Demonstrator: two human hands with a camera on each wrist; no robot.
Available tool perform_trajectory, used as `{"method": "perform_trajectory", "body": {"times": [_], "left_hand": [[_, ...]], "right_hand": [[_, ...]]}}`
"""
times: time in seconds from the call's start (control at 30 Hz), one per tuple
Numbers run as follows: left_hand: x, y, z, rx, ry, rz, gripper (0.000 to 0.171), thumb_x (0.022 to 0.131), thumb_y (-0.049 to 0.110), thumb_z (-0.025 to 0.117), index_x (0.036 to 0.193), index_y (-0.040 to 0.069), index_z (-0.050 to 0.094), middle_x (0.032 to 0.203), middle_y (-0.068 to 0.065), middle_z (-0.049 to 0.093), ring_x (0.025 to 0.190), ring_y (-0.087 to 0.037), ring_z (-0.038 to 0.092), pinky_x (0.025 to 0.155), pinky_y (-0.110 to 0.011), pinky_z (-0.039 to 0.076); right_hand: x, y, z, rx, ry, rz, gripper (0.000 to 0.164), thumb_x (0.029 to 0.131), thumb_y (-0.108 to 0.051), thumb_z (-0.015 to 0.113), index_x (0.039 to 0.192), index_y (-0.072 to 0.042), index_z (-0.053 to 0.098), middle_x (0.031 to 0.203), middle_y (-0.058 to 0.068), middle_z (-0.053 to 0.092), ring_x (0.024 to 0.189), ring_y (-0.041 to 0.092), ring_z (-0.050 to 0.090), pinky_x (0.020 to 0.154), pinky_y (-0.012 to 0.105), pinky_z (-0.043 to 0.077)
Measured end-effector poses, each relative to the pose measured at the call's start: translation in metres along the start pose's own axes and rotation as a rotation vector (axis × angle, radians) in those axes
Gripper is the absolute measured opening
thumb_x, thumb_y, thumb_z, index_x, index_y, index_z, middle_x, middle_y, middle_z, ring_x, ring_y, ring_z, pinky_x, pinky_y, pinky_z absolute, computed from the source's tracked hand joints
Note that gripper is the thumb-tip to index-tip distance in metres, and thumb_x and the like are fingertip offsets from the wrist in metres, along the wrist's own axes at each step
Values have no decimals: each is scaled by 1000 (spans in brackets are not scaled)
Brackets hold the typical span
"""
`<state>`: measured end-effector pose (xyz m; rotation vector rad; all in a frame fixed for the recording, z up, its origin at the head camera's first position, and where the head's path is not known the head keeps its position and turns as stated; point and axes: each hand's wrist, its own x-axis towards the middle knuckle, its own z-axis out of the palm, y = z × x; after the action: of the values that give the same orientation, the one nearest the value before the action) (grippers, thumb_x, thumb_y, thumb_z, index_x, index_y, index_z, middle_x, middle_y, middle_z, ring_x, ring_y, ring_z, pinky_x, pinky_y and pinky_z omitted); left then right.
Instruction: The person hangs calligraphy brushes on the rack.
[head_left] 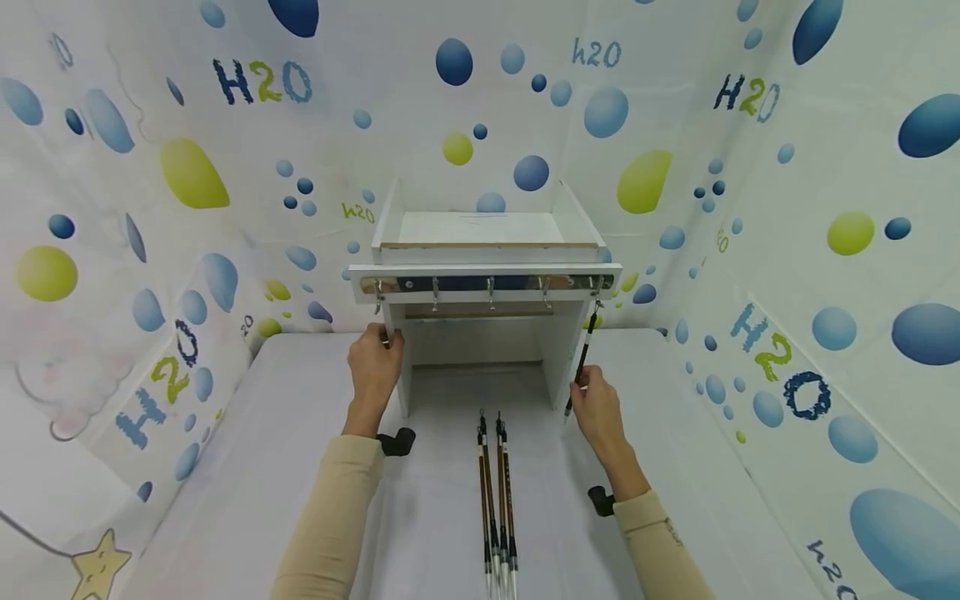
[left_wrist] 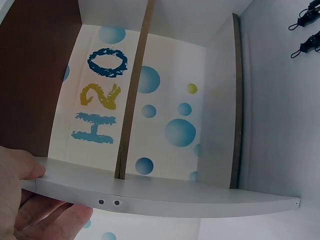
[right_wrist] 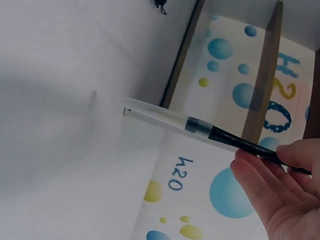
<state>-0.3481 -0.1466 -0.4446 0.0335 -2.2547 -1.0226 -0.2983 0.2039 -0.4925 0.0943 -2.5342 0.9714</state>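
A white shelf unit stands on the table, with a hook rail along its front. My left hand grips the edge of the unit's left side panel, thumb on one face and fingers on the other. On the right, my right hand pinches the dark handle of a paintbrush. This brush points its white bristles downward. Its top loop is at the rightmost hook; whether it hangs there is too small to tell. Several more brushes lie side by side on the table.
The white table extends to both sides of the unit. Behind and beside it hang white sheets printed with blue and green dots. Dark wrist-camera mounts stick out from both wrists.
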Motion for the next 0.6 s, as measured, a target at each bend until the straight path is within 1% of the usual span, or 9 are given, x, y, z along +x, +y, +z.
{"method": "perform_trajectory", "body": {"times": [0.13,0.37,0.6], "left_hand": [[0,-1,1,2,-11,-7,24,94,14,63,101,-9,67,97,-27,74,86,-39,75,76,-52,58],[-1,-2,1,5,-8,1,24,94,14,64,100,-9,68,96,-27,74,85,-39,75,76,-53,58],[1,0,-1,3,-21,-3,25,94,13,63,101,-10,67,96,-27,74,86,-39,75,76,-52,58]], "right_hand": [[5,1,2,2,1,-10,22,95,-3,61,113,7,54,102,26,70,87,36,75,64,40,60],[12,2,3,-15,0,-23,20,94,-1,62,110,8,54,99,27,70,86,37,75,63,40,60],[16,0,3,-12,-28,-4,23,96,-4,60,114,9,54,102,29,70,89,38,75,65,40,60]]}}
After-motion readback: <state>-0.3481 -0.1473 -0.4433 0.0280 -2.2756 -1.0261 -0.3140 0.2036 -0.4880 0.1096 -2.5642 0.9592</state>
